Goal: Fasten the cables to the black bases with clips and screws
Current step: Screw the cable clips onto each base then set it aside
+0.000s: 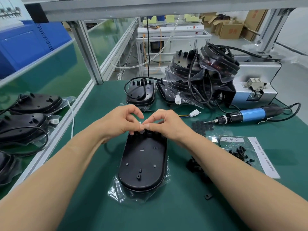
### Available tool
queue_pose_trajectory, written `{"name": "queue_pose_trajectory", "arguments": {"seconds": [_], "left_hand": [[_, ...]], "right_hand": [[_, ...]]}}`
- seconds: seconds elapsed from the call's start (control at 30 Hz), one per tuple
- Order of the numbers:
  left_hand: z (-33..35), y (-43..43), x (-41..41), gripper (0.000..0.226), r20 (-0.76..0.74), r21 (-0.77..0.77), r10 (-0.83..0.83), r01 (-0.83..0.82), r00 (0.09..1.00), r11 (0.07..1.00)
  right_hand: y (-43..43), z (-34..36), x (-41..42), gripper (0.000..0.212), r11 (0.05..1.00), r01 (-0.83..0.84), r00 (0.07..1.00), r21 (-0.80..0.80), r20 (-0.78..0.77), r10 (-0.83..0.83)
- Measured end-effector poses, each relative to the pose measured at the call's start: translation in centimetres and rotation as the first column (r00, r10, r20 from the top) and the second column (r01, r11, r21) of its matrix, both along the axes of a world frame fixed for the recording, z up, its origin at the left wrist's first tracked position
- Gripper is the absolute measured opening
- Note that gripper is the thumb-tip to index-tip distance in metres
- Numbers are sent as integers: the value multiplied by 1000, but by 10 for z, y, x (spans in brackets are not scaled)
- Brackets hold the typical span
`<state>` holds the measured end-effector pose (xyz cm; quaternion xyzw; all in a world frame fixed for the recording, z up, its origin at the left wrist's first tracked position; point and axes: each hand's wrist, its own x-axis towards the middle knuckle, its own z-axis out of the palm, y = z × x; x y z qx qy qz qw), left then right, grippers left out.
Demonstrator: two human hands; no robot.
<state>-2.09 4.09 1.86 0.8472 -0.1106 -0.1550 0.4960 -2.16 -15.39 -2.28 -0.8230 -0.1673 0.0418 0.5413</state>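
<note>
The black base (143,165) lies flat on the green mat (166,214) straight in front of the person, inner side up. It rests on a crumpled clear bag (116,190) that sticks out from under its near end. Just right of that end a single small black clip (208,196) sits on the mat, and a little farther on a loose heap of black parts (196,165) lies beside the base. Right of the heap, a printed paper sheet (261,162) carries a scatter of black screws (240,153). Both hands meet at the far end of the base. The left hand (120,122) and the right hand (168,125) have their fingers curled and their tips pressed together over the posts there. I cannot tell whether they pinch anything, or what. Beyond the right hand lie a patch of small round black pieces (202,126), a white connector (195,112) on coloured wires and a blue electric screwdriver (246,115) on its side. Farther back another base (140,95) lies with a black cable (133,82) looped over it. Next to it is a tall stack of bases (196,75) wrapped in clear bags and tangled with cables, with a grey machine (256,80) to its right. On the lower shelf to the left lie more bagged bases (35,102). Far off stand open cardboard boxes (231,30), their contents unclear.
</note>
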Motion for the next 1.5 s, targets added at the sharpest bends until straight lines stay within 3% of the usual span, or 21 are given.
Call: {"name": "queue_pose_trajectory", "arguments": {"seconds": [0.13, 0.23, 0.37, 0.47, 0.73, 1.07, 1.23, 1.37, 1.5], "left_hand": [[4, -1, 3, 11, 8, 49, -73, 73, 997, 996], [3, -2, 3, 5, -17, 44, -60, 61, 998, 997], [-5, 0, 2, 4, -123, -31, 35, -39, 992, 999], [-10, 0, 0, 4, -166, -94, 87, -103, 982, 990], [-19, -10, -10, 5, -172, -159, 191, -218, 967, 963], [-39, -21, -37, 8, 69, -263, 327, -299, 943, 917], [-48, -33, -49, 11, 196, -281, 448, -388, 872, 878], [-49, -48, -55, 9, 180, -314, 544, -476, 820, 822], [-42, -57, -59, 6, 80, -325, 561, -510, 824, 796]], "right_hand": [[-33, 10, 1, 9, 992, 81, 997, -98, -4, -82], [-80, 25, 5, 9, 959, 103, 994, -265, -11, -110], [-132, 38, -2, 11, 856, -38, 998, -516, -63, 6], [-154, 39, -13, 13, 795, -124, 989, -594, -135, 54], [-182, 28, -37, 22, 763, -84, 996, -641, -46, 71], [-199, 16, -59, 16, 808, -60, 997, -587, -72, 21], [-185, 9, -61, 11, 730, -33, 999, -683, -35, 12], [-180, 11, -59, 8, 661, -3, 999, -750, 22, 30], [-185, 13, -59, 14, 699, 26, 999, -714, 40, 4]]}}
